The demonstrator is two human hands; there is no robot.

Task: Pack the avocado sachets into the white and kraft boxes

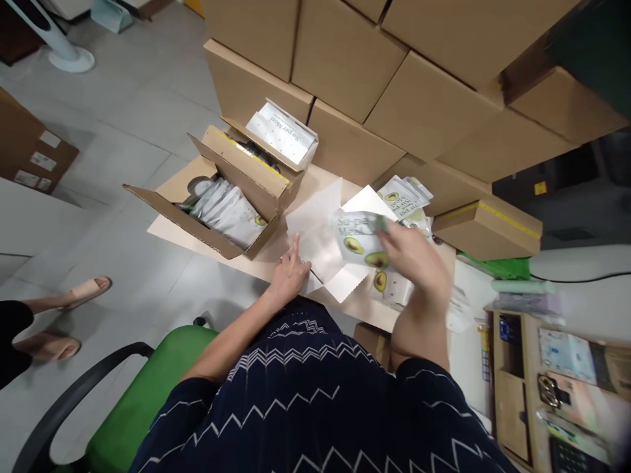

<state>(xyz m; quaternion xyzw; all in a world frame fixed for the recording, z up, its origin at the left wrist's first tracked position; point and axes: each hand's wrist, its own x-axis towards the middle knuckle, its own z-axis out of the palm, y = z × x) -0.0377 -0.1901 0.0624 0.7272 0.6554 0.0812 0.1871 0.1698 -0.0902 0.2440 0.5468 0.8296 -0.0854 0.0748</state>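
Near the table's front edge, an unfolded white box [318,230] lies with its flaps spread. My left hand [290,274] grips the near left edge of this box, index finger stretched along it and thumb by the flap. Over the right side of the box, my right hand [414,253] is closed on a white pouch [355,238] printed with avocados, slightly blurred by motion. More avocado pouches [401,197] lie behind my right hand, and others [392,286] lie beneath it. To the left, an open cardboard carton [197,230] holds several white pouches [229,213] standing in a row.
A closed white printed box [283,135] sits in a second carton [251,154] behind the first. Stacked cardboard boxes [350,59] wall off the table's back. A green chair [152,401] stands at my left; a person's feet [73,295] show beyond it. Shelving [513,381] stands at right.
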